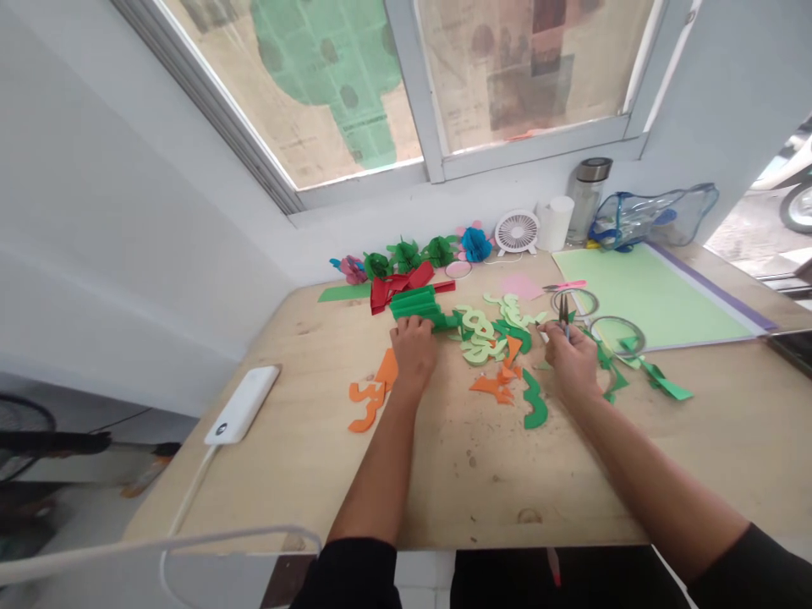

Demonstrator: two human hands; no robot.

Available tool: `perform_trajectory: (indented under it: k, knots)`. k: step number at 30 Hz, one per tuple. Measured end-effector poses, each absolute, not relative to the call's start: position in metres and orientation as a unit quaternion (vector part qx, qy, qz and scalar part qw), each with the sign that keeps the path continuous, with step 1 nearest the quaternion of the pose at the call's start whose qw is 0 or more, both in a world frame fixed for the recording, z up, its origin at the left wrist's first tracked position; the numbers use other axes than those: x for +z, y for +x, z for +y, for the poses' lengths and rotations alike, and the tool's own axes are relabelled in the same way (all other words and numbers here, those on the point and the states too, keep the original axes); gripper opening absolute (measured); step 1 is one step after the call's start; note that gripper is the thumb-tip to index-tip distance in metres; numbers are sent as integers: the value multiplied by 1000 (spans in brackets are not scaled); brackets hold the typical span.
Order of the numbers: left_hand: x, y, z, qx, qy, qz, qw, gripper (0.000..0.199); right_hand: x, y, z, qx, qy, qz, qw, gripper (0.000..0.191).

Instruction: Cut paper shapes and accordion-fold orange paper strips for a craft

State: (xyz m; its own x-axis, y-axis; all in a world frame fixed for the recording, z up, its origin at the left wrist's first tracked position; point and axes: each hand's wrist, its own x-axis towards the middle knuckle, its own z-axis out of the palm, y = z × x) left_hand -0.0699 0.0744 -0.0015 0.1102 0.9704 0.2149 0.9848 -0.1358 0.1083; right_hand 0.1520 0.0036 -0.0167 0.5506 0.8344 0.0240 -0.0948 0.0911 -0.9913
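My left hand [414,348] reaches to the middle of the table, its fingers closed on the near edge of a green accordion-folded paper [414,304]. In my right hand [573,362] is a small pair of scissors [564,309], blades pointing away from me. Between the hands lie pale green paper cutouts [477,337], orange scraps [495,387] and a wavy dark green strip [535,401]. Folded red paper [401,286] sits just behind the green one. Left of my left wrist are orange pieces [368,404].
Paper flowers [406,255] line the wall beside a small white fan [517,232], a glass bottle [587,203] and a clear pouch [660,216]. Light green sheets [672,296] and wire-like rings [617,336] lie right. A white power bank [244,404] with a cable is left.
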Motion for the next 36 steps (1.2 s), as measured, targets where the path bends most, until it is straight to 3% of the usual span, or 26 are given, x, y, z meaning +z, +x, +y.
perform_trajectory:
  k: [7, 11, 17, 23, 30, 36]
  knots:
    - [0, -36, 47, -127, -777, -617, -14, 29, -9, 153, 5, 373, -538, -237, 717, 30]
    - [-12, -8, 32, -100, -803, -584, -66, 42, -5, 157, 6, 369, -522, -217, 737, 29]
    - [-19, 31, 21, -117, -842, -512, -121, 38, 1, 158, 6, 365, -503, -219, 752, 29]
    - [-8, 6, 21, -146, -814, -543, -145, 41, 5, 161, 4, 369, -494, -227, 753, 27]
    - [-4, -17, -2, -78, -808, -556, -177, 50, 18, 165, 1, 381, -478, -217, 761, 25]
    - [-3, -9, -9, -44, -821, -544, -167, 17, 42, 169, -9, 387, -463, -224, 765, 24]
